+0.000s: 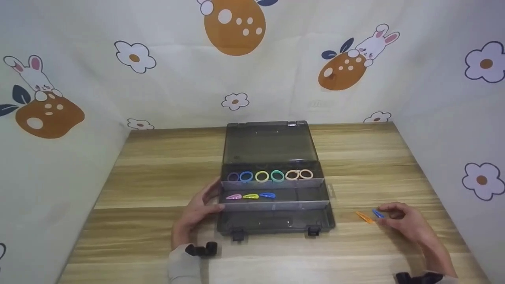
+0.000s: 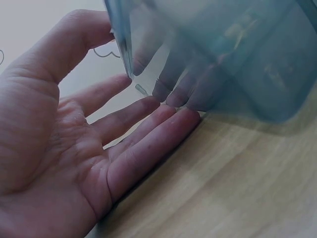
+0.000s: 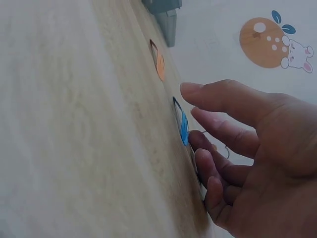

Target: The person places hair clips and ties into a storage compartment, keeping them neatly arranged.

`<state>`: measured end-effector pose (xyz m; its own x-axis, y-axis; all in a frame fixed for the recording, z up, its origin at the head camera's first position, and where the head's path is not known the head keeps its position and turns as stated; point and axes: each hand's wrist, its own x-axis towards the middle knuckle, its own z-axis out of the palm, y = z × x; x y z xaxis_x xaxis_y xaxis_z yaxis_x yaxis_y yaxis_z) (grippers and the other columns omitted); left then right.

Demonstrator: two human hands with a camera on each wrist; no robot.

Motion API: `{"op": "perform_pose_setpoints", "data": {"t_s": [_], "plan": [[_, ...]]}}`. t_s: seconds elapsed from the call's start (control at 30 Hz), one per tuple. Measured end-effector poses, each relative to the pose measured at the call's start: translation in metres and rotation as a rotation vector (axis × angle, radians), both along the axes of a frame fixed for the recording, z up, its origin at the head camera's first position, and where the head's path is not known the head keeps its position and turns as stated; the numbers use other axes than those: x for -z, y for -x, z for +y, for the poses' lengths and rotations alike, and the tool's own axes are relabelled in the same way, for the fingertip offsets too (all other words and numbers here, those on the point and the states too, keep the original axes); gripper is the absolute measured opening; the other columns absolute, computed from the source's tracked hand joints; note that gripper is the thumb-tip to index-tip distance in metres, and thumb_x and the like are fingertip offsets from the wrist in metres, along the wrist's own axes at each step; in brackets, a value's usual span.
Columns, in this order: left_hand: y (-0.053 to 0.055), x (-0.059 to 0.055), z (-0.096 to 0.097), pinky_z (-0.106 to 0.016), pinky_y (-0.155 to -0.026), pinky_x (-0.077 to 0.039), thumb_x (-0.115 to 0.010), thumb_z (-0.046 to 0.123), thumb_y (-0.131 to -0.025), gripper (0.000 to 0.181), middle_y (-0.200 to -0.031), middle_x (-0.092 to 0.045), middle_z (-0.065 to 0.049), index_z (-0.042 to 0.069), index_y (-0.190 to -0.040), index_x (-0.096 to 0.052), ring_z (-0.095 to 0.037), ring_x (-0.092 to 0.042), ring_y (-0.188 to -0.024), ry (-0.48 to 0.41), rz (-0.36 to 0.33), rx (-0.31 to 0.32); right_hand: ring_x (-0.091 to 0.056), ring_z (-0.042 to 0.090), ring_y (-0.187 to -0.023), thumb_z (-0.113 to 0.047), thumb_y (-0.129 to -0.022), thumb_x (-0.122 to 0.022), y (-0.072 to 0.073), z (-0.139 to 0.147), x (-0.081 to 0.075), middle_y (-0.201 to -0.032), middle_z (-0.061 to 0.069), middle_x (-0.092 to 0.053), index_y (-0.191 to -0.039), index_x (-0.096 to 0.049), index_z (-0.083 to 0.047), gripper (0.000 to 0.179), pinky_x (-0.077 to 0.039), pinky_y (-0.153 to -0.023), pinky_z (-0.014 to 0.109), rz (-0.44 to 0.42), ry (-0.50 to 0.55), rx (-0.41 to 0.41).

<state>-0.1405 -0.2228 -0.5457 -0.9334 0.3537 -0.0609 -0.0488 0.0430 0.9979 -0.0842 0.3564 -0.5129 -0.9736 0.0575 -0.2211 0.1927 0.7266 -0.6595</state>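
My left hand [image 1: 197, 209] rests at the left side of a dark see-through box [image 1: 272, 146], whose lid stands back. In the left wrist view its fingers stretch out nearly straight, fingertips against the box wall, the thumb at an edge. On the table to the right lies a loose blue hair clip [image 1: 378, 213], beside an orange hair clip [image 1: 363, 217]. Around the blue one hovers my right hand [image 1: 408, 223], thumb and index finger apart, with a gap showing between them and the clip in the right wrist view. Pink [image 1: 233, 196], yellow [image 1: 251, 196] and blue clips [image 1: 268, 195] lie in the box's middle row.
Several coloured rings, among them a yellow ring [image 1: 256, 176], stand in a line in the back row. Two latches, one of them the right latch [image 1: 313, 231], stick out at the box's front. Patterned cloth [image 1: 177, 90] surrounds the wooden table [image 1: 150, 221] at the back and sides.
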Motion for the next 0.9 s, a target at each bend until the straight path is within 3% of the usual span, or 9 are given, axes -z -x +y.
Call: {"op": "perform_pose_setpoints", "data": {"t_s": [0.27, 0.37, 0.63, 0.9], "plan": [[-0.0005, -0.0009, -0.0014, -0.040, -0.121, -0.032, -0.077, 0.008, -0.084, 0.091, -0.162, -0.036, -0.014, 0.014, -0.159, -0.027, -0.033, -0.036, -0.148, 0.003, -0.012, 0.007, -0.061, 0.006, -0.082, -0.022, -0.082, -0.083, 0.0016, -0.0020, -0.0039, -0.104, 0.013, -0.072, -0.107, -0.072, 0.001, 0.035, -0.050, -0.069, 0.017, -0.002, 0.010, 0.014], [0.0001, 0.0002, -0.0021, -0.038, -0.121, -0.033, -0.077, 0.008, -0.084, 0.091, -0.162, -0.036, -0.014, 0.013, -0.159, -0.026, -0.034, -0.036, -0.148, 0.014, -0.005, 0.007, -0.061, 0.008, -0.081, -0.023, -0.082, -0.082, 0.0021, -0.0025, -0.0059, -0.100, 0.011, -0.073, -0.102, -0.074, -0.001, 0.030, -0.049, -0.067, 0.017, 0.005, -0.031, 0.018], [0.0008, 0.0015, -0.0017, -0.048, -0.124, -0.027, -0.078, 0.009, -0.083, 0.092, -0.161, -0.037, -0.013, 0.014, -0.159, -0.027, -0.033, -0.037, -0.148, 0.031, 0.011, -0.001, -0.062, 0.008, -0.080, -0.019, -0.081, -0.082, 0.0015, -0.0067, -0.0061, -0.101, 0.016, -0.072, -0.095, -0.078, -0.004, 0.021, -0.050, -0.063, 0.016, 0.065, -0.109, 0.007], [-0.0011, -0.0009, -0.0003, -0.048, -0.124, -0.028, -0.080, 0.012, -0.082, 0.091, -0.160, -0.041, -0.009, 0.019, -0.158, -0.030, -0.030, -0.038, -0.148, 0.033, -0.013, -0.017, -0.064, 0.011, -0.082, -0.015, -0.081, -0.081, 0.0016, -0.0082, -0.0053, -0.100, 0.018, -0.072, -0.093, -0.078, -0.003, 0.018, -0.050, -0.063, 0.015, 0.093, -0.131, 0.000]]}}
